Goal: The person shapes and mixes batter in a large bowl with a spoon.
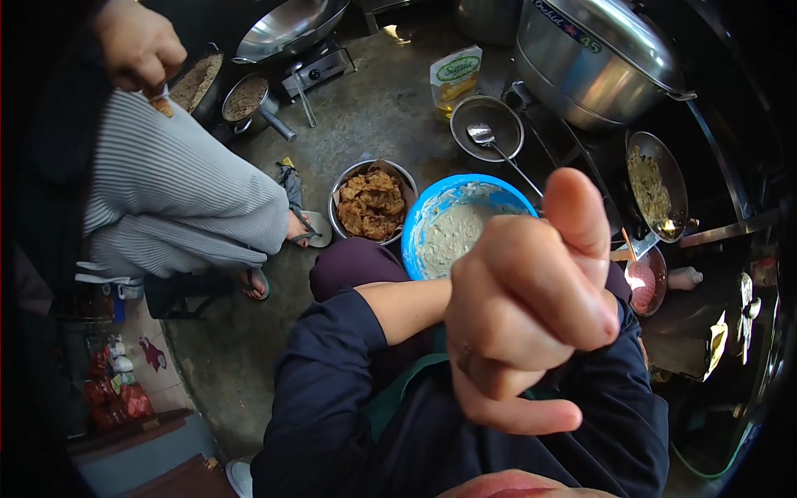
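Note:
What looks like my right hand (523, 307) is raised close to the camera, big in view. One digit points up and the little finger sticks out. The fingers between are bent, with a ring on one; I see nothing held. My left forearm (407, 309) passes behind it, so my left hand is hidden. Beneath and beyond stands a blue basin (420, 199) of pale, thick batter, with batter smeared up its wall. Left of it, a metal bowl (339, 187) holds brown fried pieces (371, 203). A strainer (473, 151) with a metal spatula (481, 134) across it sits behind the basin.
A co-worker's hand (141, 48) and grey-trousered legs (183, 187) are at left. A wok (290, 31) sits by a stove (320, 70), near a saucepan (246, 97). An oil pouch (456, 80), large steel pot (594, 62) and frying pan (656, 178) stand right.

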### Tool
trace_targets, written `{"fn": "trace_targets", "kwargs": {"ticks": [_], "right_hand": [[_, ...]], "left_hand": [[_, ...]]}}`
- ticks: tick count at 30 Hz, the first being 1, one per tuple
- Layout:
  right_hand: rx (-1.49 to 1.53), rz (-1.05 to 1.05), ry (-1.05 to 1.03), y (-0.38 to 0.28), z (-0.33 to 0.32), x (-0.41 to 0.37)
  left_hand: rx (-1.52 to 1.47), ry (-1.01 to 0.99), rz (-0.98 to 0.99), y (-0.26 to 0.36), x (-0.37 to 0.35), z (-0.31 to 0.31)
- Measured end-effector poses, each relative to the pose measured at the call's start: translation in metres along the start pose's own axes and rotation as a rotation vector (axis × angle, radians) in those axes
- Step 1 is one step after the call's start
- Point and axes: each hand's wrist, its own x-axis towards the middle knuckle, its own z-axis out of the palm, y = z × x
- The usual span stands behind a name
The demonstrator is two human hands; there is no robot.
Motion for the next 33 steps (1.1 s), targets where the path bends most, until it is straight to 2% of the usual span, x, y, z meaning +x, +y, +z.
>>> {"fn": "trace_targets", "kwargs": {"ticks": [1, 2, 5, 6, 8, 16, 21, 26, 30, 33], "right_hand": [[-0.009, 0.024, -0.034, -0.002, 0.0, 0.001], [-0.019, 0.048, -0.069, -0.004, 0.0, 0.002], [-0.128, 0.126, 0.032, -0.021, 0.019, 0.008], [-0.182, 0.145, 0.065, -0.024, 0.021, 0.01], [-0.256, 0.169, 0.107, -0.026, 0.018, 0.012], [-0.372, 0.198, 0.173, -0.027, 0.008, 0.01], [-0.413, 0.203, 0.197, -0.03, 0.004, 0.011], [-0.47, 0.193, 0.208, -0.029, 0.006, 0.01], [-0.637, 0.154, 0.283, -0.035, 0.006, 0.008], [-0.985, 0.153, 0.635, -0.061, 0.004, -0.001]], "left_hand": [[0.161, 0.033, 0.005, -0.001, -0.001, 0.003], [0.138, -0.042, 0.038, -0.002, 0.0, -0.001], [0.129, 0.004, 0.038, -0.005, -0.013, 0.002], [0.092, -0.09, -0.025, -0.001, -0.007, -0.009], [0.07, -0.145, -0.075, 0.002, 0.0, -0.012], [0.099, -0.194, -0.098, 0.006, -0.005, -0.017], [0.191, -0.325, -0.235, 0.015, -0.021, -0.031], [0.472, -0.753, -0.519, 0.04, -0.053, -0.084], [0.736, -1.301, -0.662, 0.063, -0.082, -0.133], [0.813, -1.609, -0.758, 0.073, -0.098, -0.155]]}}
